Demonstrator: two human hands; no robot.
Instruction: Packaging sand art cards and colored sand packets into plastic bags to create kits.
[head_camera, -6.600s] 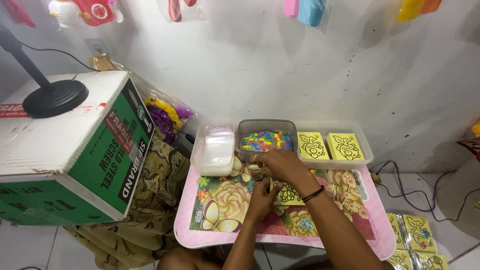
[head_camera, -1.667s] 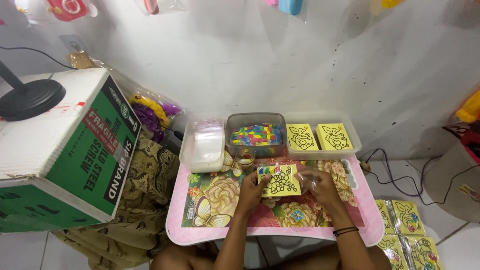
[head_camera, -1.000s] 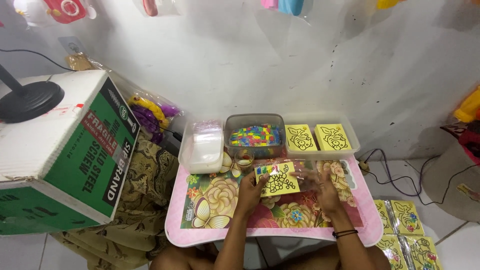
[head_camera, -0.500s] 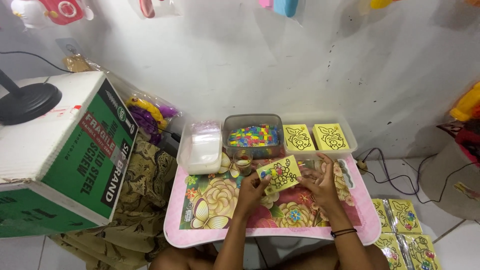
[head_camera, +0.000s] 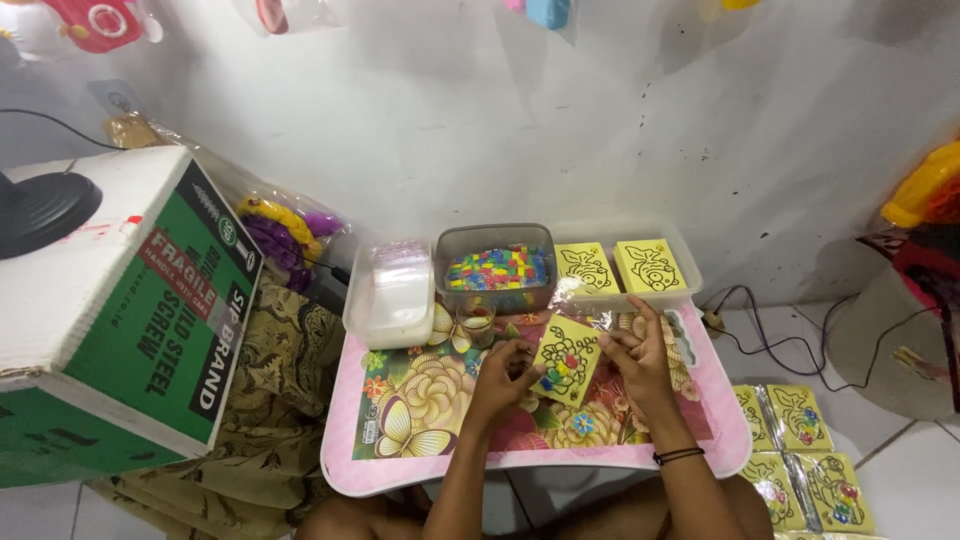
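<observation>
Both hands are up over the pink floral worktop (head_camera: 400, 470), and the yellow card (head_camera: 566, 360) sits right between them, tilted. The left hand (head_camera: 503, 375) pinches its lower left edge, fingers closed on it; the right hand (head_camera: 640, 355) holds the right side, fingers spread against a clear plastic sleeve (head_camera: 590, 312) around the card's top. Just behind, a grey tub of coloured pieces (head_camera: 497, 268) stands beside a tray of yellow cards (head_camera: 620, 265). More packed cards (head_camera: 805, 455) lie on the floor, right.
</observation>
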